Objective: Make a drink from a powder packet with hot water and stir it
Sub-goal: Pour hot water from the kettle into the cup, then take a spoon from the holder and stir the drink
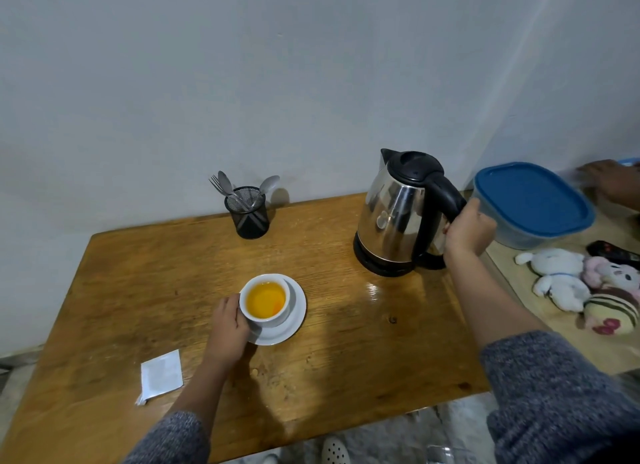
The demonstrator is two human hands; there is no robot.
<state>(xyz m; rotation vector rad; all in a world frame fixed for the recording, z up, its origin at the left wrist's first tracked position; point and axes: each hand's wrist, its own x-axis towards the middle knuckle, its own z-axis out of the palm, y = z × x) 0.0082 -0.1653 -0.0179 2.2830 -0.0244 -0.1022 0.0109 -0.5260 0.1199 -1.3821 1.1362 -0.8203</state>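
Observation:
A white cup [265, 318] holding orange liquid stands on a white saucer [294, 319] near the middle of the wooden table [145, 290]. My left hand [228, 328] grips the cup's left side. A steel electric kettle [394, 214] with a black lid sits on its black base at the back right, and my right hand [467, 235] is closed around its black handle. A white powder packet [161, 375] lies flat at the front left. A black mesh holder [251, 212] at the back holds spoons and a fork.
A blue-lidded plastic container [533, 203] stands right of the kettle on a lighter surface, with plush toys [585, 283] and a dark remote [613, 252] beside it. Another person's hand [609, 183] shows at the far right. A white wall runs behind the table.

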